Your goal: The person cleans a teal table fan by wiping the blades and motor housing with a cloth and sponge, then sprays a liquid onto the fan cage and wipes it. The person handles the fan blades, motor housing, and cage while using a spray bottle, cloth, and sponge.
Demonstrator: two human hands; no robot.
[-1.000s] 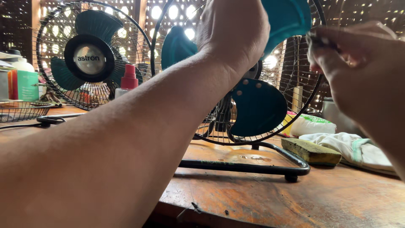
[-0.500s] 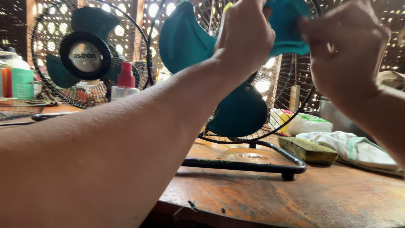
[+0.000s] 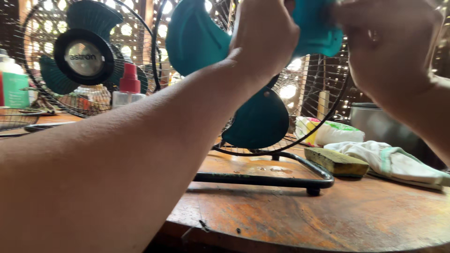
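Note:
A fan with teal blades (image 3: 257,119) and a black wire rear guard (image 3: 323,89) stands on a black tube base (image 3: 262,178) on the wooden table. My left hand (image 3: 265,35) reaches across the view and grips the blade hub, the fingers closed over it. My right hand (image 3: 386,47) is closed on the upper right teal blade (image 3: 314,30) at the top edge. What the fingers pinch there is blurred.
A second teal fan with a round silver hub (image 3: 84,56) stands at the back left. A red-capped spray bottle (image 3: 127,86), a green-labelled bottle (image 3: 14,84), a wire guard (image 3: 18,117), a yellow sponge (image 3: 337,161), a white cloth (image 3: 389,161), a plastic bag (image 3: 330,133) and a metal pot (image 3: 379,124) lie around.
The teal blades have turned under my hands. My right hand moved left from beside the fan onto the upper blade. The view shifted, so everything sits further left.

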